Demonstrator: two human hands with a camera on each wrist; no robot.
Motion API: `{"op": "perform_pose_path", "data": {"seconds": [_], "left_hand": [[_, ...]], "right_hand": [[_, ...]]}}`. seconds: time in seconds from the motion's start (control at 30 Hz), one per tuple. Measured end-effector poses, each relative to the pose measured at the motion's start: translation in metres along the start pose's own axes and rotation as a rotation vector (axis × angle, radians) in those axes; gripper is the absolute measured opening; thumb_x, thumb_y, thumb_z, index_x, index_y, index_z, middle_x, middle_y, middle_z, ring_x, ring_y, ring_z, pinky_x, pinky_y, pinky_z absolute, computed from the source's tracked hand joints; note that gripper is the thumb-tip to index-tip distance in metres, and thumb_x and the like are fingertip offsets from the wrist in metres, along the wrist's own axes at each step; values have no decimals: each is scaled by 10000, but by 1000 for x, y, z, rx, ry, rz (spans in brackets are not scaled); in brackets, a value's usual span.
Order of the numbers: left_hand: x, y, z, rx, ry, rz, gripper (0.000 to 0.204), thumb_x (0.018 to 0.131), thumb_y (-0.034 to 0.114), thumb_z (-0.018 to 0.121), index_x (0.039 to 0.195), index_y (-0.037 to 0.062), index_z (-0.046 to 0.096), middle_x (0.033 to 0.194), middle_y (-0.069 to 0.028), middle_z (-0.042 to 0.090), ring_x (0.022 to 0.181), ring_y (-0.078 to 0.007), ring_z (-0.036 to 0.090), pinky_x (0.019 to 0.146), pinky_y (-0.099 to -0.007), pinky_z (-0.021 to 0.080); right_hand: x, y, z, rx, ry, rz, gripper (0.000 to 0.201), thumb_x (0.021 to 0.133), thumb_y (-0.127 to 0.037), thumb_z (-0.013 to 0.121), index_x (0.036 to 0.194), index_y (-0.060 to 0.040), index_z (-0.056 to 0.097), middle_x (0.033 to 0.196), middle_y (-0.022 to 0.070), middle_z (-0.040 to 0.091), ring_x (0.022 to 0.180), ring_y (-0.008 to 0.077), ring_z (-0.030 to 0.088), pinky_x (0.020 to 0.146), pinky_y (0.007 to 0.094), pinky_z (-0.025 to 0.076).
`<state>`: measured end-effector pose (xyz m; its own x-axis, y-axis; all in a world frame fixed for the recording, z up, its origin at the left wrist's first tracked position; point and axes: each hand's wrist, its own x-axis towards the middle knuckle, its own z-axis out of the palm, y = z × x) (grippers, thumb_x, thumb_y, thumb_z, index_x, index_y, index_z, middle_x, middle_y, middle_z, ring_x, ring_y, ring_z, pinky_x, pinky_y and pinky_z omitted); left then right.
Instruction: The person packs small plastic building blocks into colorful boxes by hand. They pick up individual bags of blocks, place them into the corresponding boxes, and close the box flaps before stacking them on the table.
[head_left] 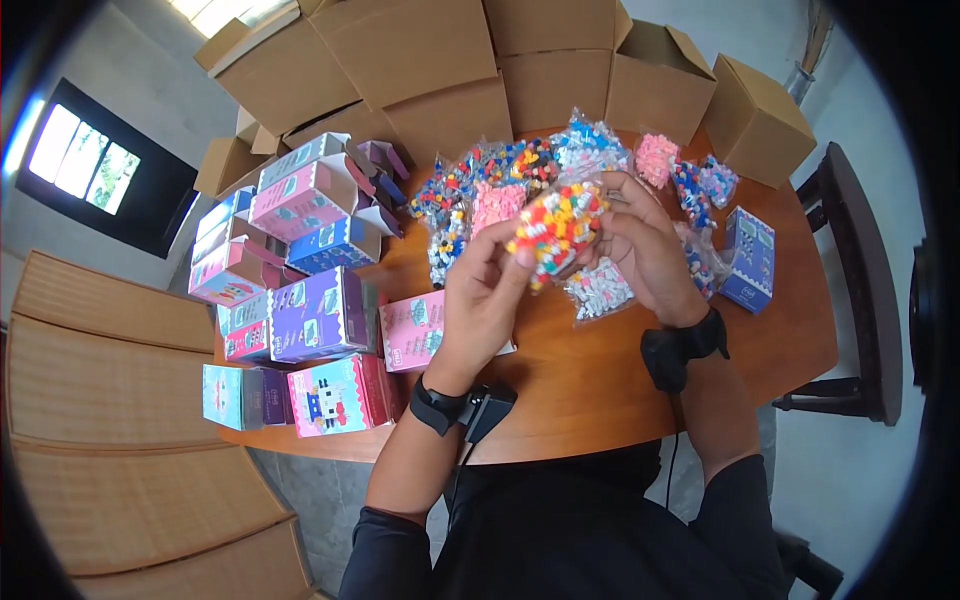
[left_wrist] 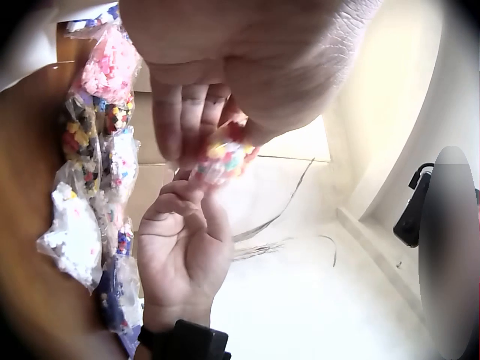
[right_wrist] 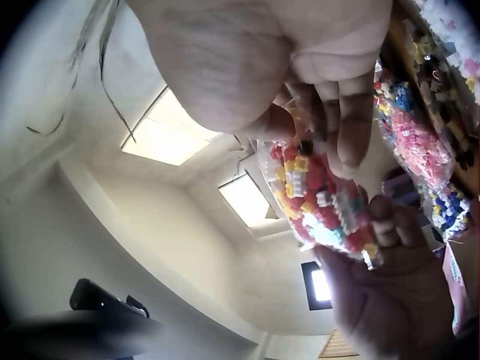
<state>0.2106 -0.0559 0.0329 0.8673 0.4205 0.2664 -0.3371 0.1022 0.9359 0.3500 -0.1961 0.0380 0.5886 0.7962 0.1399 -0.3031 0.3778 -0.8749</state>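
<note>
A clear bag of red, yellow and white small bricks [head_left: 558, 228] is held up above the table between both hands. The left hand [head_left: 482, 300] grips its left end, thumb on the near side. At the upper right end, the right hand [head_left: 648, 250] pinches the bag with thumb and curled fingers. In the right wrist view the bag [right_wrist: 319, 199] spans the gap between the right hand [right_wrist: 262, 60] and the left hand [right_wrist: 394, 292]. The left wrist view shows the bag [left_wrist: 223, 161] partly covered by the left hand's fingers [left_wrist: 191, 112].
Bags of pink bricks [head_left: 498, 203], blue and white bricks [head_left: 590, 148] and white bricks [head_left: 602, 288] lie on the table [head_left: 560, 400]. Printed boxes [head_left: 315, 315] are stacked at the left; a blue box [head_left: 748, 260] stands at the right. Cardboard cartons [head_left: 430, 60] line the back.
</note>
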Motion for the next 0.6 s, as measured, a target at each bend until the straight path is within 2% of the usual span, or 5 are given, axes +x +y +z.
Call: {"op": "perform_pose_path", "data": {"seconds": [0.1,0.3,0.4,0.47,0.6], "left_hand": [[3,-5,-13,31,64,-3,251,954,143,554,1140,-23,529,966,-21,615,811,-38,535,683,-188,432],[1,-2,3,49,29,34,274,920,123,597,1145,-13,517,1012,-51,596,897,-85,554,774,-215,449],[0,5,2,187,-15,45,270,896,174,645,1074,2,539,984,-54,585,915,-89,546,774,-225,447],[4,0,-1,292,-21,164,233,900,193,643,1012,9,553,911,-37,594,850,-72,547,725,-214,446],[-5,-6,-7,184,34,26,203,917,206,622,919,15,557,738,11,578,697,-46,515,624,-204,425]], "right_hand": [[-3,-1,9,-84,-79,-53,338,860,-49,521,1191,2,474,1102,109,574,863,151,618,717,265,520],[-8,-6,15,-356,-83,-87,338,832,-95,657,1129,3,532,1032,38,568,923,84,550,806,252,489],[-5,-3,10,-468,-200,29,391,829,-125,669,1157,8,504,1120,95,566,1038,130,548,903,274,438],[-5,-1,11,-326,-189,31,372,825,-128,688,1130,-4,516,1104,85,574,1023,125,548,888,268,434],[-8,3,27,-161,-106,-91,275,829,-71,677,1072,-17,560,975,30,581,937,93,558,844,258,455]]}}
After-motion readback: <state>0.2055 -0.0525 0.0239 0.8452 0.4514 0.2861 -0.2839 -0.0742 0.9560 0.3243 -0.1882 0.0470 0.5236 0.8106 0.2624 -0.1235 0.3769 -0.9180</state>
